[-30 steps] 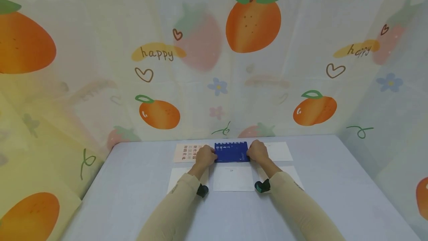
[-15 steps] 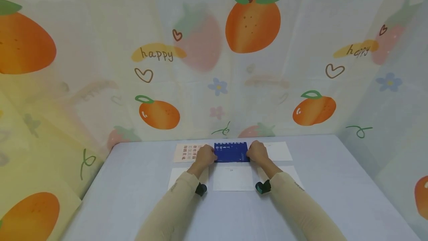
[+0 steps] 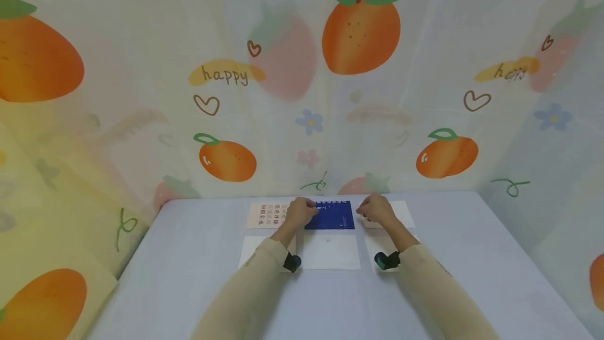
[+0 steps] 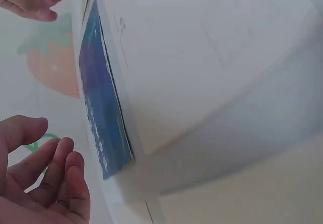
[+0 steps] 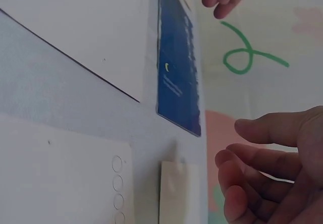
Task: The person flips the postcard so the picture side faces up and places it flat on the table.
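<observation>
A dark blue card (image 3: 337,216) with white lettering lies flat in the middle of the back row in the head view. My left hand (image 3: 299,213) hovers over its left end, thumb and fingers apart in the left wrist view, holding nothing. Just off the card's right end is my right hand (image 3: 379,210), raised in front of a white card (image 3: 402,215). Its loosely bent fingers (image 5: 232,171) hold nothing in the right wrist view. A pale pink card (image 3: 264,215) with printed characters lies left of the blue one, partly behind my left hand.
Nearer me, a front row has a middle white card (image 3: 332,255), a left white card (image 3: 251,248) and a right white card (image 3: 377,245), the outer two partly hidden by my arms. A fruit-patterned cloth (image 3: 283,135) hangs behind the white-covered table (image 3: 160,277).
Both hands were gripping the blue card's ends and have let go. The left has lifted slightly over the card, and the right has moved off to the right. The card lies nearly unmoved.
</observation>
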The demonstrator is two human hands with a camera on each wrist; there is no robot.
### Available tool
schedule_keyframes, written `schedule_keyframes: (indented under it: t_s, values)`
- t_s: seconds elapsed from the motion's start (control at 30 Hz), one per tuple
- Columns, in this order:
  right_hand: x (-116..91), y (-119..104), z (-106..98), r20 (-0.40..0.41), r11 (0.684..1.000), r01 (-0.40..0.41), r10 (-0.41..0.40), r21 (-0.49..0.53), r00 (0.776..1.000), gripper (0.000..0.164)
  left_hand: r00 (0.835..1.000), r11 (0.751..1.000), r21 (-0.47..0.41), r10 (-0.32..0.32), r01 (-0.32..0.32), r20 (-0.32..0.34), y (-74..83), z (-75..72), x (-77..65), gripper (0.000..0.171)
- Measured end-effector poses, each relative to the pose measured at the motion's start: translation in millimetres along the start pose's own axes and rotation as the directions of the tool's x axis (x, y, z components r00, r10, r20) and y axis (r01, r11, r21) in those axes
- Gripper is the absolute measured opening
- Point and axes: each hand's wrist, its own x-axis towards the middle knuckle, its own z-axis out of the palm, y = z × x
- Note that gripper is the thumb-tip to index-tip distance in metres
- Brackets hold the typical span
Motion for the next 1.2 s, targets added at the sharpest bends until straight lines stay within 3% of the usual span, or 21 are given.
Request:
schedule_keyframes:
  t_s: [0.17,0.33,0.6,0.8,1.07,1.2]
  values:
    - [-3,11,-9,-0.003,1.000,-0.005,0.005,0.008,1.000,0.031,0.999,0.996,-0.089,0.021,-0.023,-0.024,8.4,18.7,-2.6,0.024]
    - [-8,16,-20,-0.020,1.000,0.003,-0.003,0.010,1.000,0.032,0.999,0.992,-0.114,0.040,-0.044,-0.035,21.5,34.0,-5.0,0.021]
    - [-14,31,-37,-0.053,1.000,-0.013,0.014,0.010,0.999,0.031,0.999,0.984,-0.180,-0.024,0.018,-0.031,39.9,58.8,-10.2,0.017]
    - [-13,45,-44,-0.071,0.999,-0.032,0.033,0.024,0.997,0.031,0.999,0.983,-0.184,-0.029,0.022,-0.036,47.9,73.4,-12.2,0.016]
    - [-14,60,-52,-0.136,0.994,-0.074,0.063,-0.080,0.989,0.034,0.999,0.979,-0.202,-0.032,0.025,-0.028,58.6,87.4,-16.5,0.017]
    - [-15,67,-51,-0.141,0.990,-0.116,0.105,-0.075,0.984,0.036,0.999,0.984,-0.174,-0.031,0.027,-0.022,61.3,94.0,-19.9,0.014]
